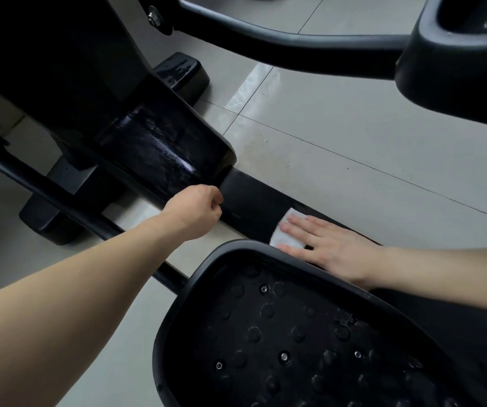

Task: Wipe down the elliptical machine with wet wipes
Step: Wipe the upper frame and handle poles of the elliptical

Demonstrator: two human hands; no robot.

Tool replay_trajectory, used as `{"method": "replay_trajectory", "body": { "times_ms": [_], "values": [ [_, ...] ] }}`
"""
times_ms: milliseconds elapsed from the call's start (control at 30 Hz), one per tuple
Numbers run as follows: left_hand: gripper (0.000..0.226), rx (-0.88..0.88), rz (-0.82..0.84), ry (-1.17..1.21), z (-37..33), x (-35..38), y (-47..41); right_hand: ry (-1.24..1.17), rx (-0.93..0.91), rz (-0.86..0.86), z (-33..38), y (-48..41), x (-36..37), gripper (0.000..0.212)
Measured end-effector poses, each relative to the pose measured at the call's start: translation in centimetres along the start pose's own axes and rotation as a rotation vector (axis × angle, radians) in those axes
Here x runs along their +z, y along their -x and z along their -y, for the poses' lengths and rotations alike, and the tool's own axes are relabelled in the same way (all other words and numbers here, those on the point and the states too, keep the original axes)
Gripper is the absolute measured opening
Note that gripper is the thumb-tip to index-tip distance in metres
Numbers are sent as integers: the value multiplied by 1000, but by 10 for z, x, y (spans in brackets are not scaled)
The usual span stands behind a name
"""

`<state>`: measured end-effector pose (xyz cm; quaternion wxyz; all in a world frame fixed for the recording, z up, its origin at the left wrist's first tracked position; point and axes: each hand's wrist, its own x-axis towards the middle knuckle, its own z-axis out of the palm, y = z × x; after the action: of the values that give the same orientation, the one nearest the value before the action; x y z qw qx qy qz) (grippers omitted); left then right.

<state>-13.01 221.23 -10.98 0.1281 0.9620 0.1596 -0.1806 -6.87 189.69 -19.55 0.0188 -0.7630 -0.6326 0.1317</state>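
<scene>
Your right grip (333, 245) lies flat and wide, fingers straight and slightly spread, and presses the white wet wipe (287, 240) down on the top of the elliptical's black base rail (251, 201). The wipe is folded into a small pad. Your fingertips cover much of it, and its far end shows past them toward the machine's body. It sits about midway along the visible length of the rail, just beyond the far rim of the near foot pedal (295, 333).

Your left grip (196, 211) is narrow, with the fingers curled into a loose fist and nothing visible inside it. It sits at the near edge of the same rail, close to where the rail runs under the glossy black housing (160, 142). Whether the knuckles touch the rail I cannot tell. The two grips are well apart along the rail, with bare black metal between them.

The housing face above your left grip shines with wet streaks. The near pedal is studded and fills the lower middle of the view. The other pedal (456, 63) hangs at the upper right on its curved arm (295, 51). A thin black bar (45, 189) passes under your left forearm. The machine stands on a pale tiled floor (353, 127).
</scene>
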Motion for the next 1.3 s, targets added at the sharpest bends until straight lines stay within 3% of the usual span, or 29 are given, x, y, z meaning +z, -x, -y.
{"method": "replay_trajectory", "body": {
  "times_ms": [133, 233, 367, 567, 667, 833, 933, 1033, 1133, 1300],
  "values": [
    [33, 35, -22, -7, -14, -1, -5, -49, 117, 11, 1, -79, -28, 83],
    [32, 52, -30, -23, -22, -4, -9, -68, 230, 56, -3, -111, -42, 77],
    [35, 59, -39, -21, -23, -6, -13, -63, 185, 28, 1, -67, -25, 89],
    [33, 144, -21, 51, -34, 2, -18, -80, 202, -27, 2, 65, 5, 71],
    [33, 187, -17, 64, -49, 5, -19, -108, 211, -14, 0, 52, 0, 76],
    [32, 252, -3, 11, -66, 7, -23, -109, 268, -3, -4, -34, -20, 102],
    [29, 271, -4, -3, -70, 6, -29, -103, 247, 5, 2, -24, -19, 91],
    [29, 277, 7, -1, -71, 7, -32, -68, 128, -16, 6, 41, -1, 70],
    [30, 298, 32, -5, -71, 11, -33, -4, 79, 15, 6, 98, 13, 65],
    [28, 296, 52, -6, -76, 13, -34, 93, 13, -41, 11, 45, 9, 58]
  ]
}}
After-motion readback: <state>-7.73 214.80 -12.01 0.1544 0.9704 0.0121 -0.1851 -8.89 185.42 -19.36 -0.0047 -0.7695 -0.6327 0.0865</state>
